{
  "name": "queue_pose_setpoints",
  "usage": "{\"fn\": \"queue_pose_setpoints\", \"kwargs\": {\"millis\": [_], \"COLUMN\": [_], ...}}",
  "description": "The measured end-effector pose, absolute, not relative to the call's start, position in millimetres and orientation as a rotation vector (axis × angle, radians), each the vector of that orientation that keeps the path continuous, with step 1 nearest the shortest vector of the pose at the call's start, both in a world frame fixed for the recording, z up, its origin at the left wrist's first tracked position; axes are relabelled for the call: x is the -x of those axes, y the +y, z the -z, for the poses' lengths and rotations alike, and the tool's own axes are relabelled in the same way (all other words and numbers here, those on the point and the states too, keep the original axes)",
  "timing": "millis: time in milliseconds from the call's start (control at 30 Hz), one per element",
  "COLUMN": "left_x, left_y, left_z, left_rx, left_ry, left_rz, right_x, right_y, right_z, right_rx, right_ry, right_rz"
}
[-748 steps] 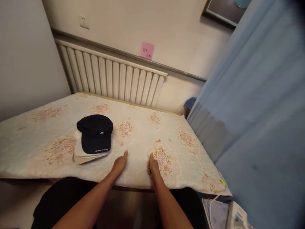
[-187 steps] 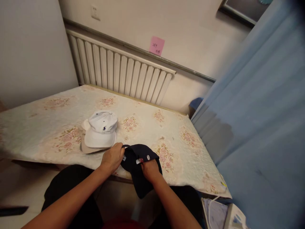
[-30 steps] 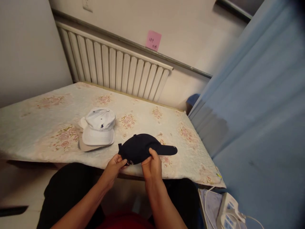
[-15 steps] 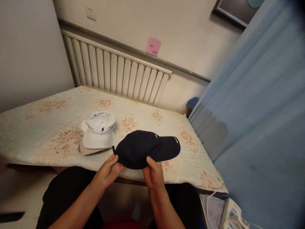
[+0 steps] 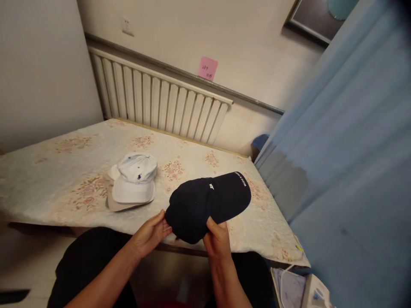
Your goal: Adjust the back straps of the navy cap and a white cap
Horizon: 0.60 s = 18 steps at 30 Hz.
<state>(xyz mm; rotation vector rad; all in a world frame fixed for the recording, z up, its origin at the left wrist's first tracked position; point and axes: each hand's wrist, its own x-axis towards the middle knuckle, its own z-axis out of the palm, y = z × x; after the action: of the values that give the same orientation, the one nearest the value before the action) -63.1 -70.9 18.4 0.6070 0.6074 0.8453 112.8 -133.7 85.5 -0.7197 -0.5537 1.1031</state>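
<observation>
I hold a dark navy cap [image 5: 205, 204] up over the near edge of the table, its brim pointing away to the right. My left hand [image 5: 150, 233] grips the rear left rim of the cap. My right hand [image 5: 217, 240] pinches the rear right rim from below. A white cap [image 5: 134, 178] lies on top of a beige cap [image 5: 113, 204] on the table, to the left of my hands.
The table wears a pale floral cloth [image 5: 64, 184]. A white radiator [image 5: 157, 102] runs along the wall behind it, with a pink note [image 5: 207, 68] above. A blue curtain [image 5: 346, 149] hangs on the right. A white device with a cord [image 5: 316, 293] sits at the lower right.
The navy cap went from the stack to my hands. In the last second I lifted and tilted it, so its top and brim now face me more.
</observation>
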Motion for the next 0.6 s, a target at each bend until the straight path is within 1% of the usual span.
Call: {"fn": "queue_pose_setpoints", "kwargs": {"millis": [67, 167, 267, 367, 433, 500, 533, 600], "left_x": [63, 63, 59, 53, 48, 42, 39, 32], "left_y": [-68, -64, -65, -77, -90, -104, -110, -118], "left_z": [-23, -36, -56, -81, -97, -110, -115, -121], "left_rx": [-0.679, -0.855, -1.094, -1.460, -1.717, -1.987, -2.124, -2.395], "left_ry": [0.684, 0.817, 1.032, 1.190, 1.170, 1.125, 1.077, 0.883], "left_rz": [-0.815, -0.872, -1.004, -1.232, -1.398, -1.474, -1.468, -1.321], "right_x": [-120, -133, -144, -147, -146, -145, -143, -141], "right_y": [-134, -135, -137, -139, -140, -140, -141, -142], "right_z": [-82, -74, -66, -62, -61, -62, -63, -66], "right_rx": [0.750, 0.817, 0.869, 0.862, 0.872, 0.901, 0.915, 0.929], "right_ry": [-0.551, -0.534, -0.549, -0.615, -0.659, -0.715, -0.750, -0.816], "right_rz": [-1.094, -1.058, -1.051, -1.118, -1.150, -1.168, -1.176, -1.188]}}
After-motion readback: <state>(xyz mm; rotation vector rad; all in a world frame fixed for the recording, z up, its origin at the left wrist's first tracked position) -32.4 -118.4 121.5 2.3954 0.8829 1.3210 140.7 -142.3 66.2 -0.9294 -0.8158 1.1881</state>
